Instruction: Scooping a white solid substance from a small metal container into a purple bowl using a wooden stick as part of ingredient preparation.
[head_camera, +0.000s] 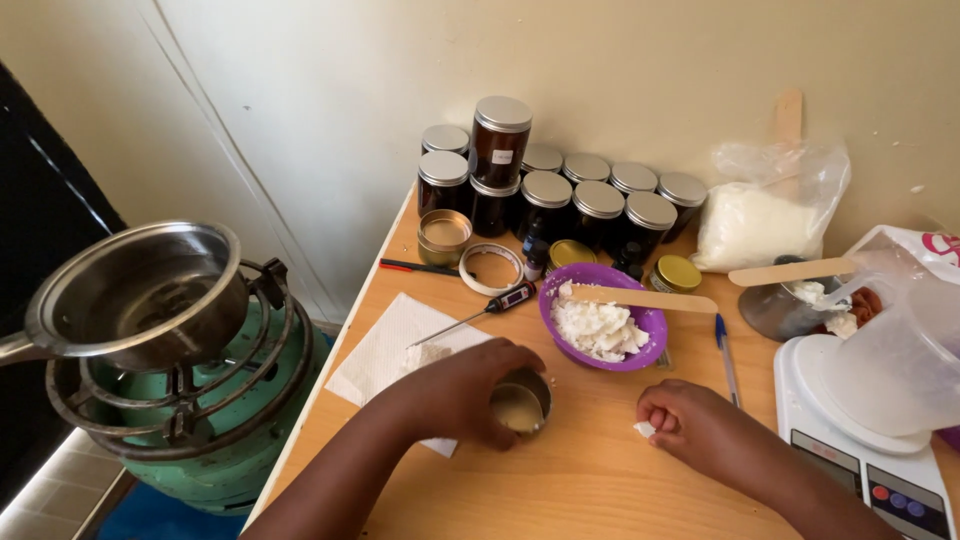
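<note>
Presently, on the light wooden tabletop (580, 480): my left hand (470, 390), fingers wrapped round a small round metal tin (521, 403) of pale yellowish fill, standing upright near the front edge. My right hand (695, 425), loosely curled, pinching a small white lump (644, 429) against the wood. Just behind: a purple plastic bowl (603, 322) of white chunks with a flat wooden stick (640, 298) across it; a probe thermometer (480, 310); dark silver-lidded jars (560, 195).
</note>
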